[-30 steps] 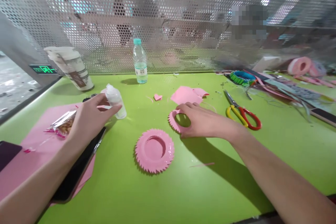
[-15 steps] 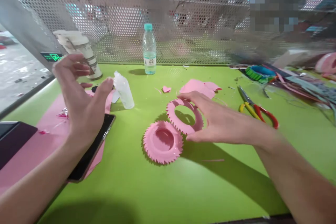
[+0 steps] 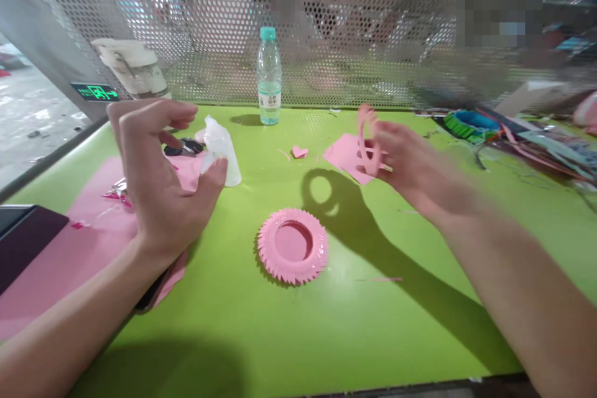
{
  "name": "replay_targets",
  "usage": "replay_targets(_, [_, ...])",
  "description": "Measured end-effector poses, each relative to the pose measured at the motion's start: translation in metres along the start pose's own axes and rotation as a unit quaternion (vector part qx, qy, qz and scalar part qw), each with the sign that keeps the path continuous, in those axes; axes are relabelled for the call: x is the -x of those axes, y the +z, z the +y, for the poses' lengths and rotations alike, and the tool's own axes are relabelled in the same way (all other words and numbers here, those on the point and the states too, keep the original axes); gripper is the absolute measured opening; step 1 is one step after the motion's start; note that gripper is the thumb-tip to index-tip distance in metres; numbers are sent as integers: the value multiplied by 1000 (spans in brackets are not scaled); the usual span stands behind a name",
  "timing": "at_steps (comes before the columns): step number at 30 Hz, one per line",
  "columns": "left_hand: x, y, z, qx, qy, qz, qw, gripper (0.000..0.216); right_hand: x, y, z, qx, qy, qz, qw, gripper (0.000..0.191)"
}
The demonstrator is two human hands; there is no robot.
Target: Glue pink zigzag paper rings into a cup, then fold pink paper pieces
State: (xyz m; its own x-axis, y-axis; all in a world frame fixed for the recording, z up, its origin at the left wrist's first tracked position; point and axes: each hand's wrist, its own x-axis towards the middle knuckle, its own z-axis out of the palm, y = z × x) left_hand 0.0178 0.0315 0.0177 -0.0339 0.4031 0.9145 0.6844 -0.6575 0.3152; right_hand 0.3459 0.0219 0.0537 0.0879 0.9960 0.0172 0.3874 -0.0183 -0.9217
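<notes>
A clear plastic bottle with a teal cap (image 3: 269,78) stands at the far side of the green tabletop (image 3: 298,336), with clear liquid in its lower part. At the far left, a white lidded cup with printed bands (image 3: 135,68) stands partly behind a hand, its contents hidden. Near it, a translucent white squeeze bottle with a narrow tip (image 3: 221,152) leans slightly; how full it is cannot be told. In the middle of the table lies a round pink paper disc with a toothed rim and a sunken centre (image 3: 293,244), glossy wet-looking spots on its rim. Half a second ago a flat pink paper ring with a toothed edge (image 3: 361,140) leaned against this disc; now it is lifted clear, farther right and turned nearly edge-on, its shadow falling on the table, while the disc lies where it was. The right hand (image 3: 408,168), somewhat blurred, pinches the ring at its right side between thumb and fingers, in front of a loose piece of pink paper (image 3: 340,152). The left hand (image 3: 161,196) is raised with nothing in its grasp, fingers curled and thumb well apart from them; the thumb overlaps the squeeze bottle, and whether they touch cannot be told. The two hands are well apart.
</notes>
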Motion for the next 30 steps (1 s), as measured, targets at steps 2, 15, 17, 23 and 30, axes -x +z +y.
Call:
replay_targets(2, [-1,1,0,19,17,-7,1000,50,-5,-8,-1,-141,15,47,989,69])
replay_targets(15, [3,-3,8,56,11,-51,997,52,37,20,-15,67,-184,-109,975,100])
replay_targets(17, [4,-6,12,44,-8,-69,997,52,50,31,-16,200,-204,-158,945,106])
replay_targets(23, [5,-6,13,51,-13,-94,994,56,65,54,-7,293,-271,-267,877,92])
replay_targets(30, [4,1,3,63,56,-98,992,65,67,60,-1,299,-270,-290,868,94])
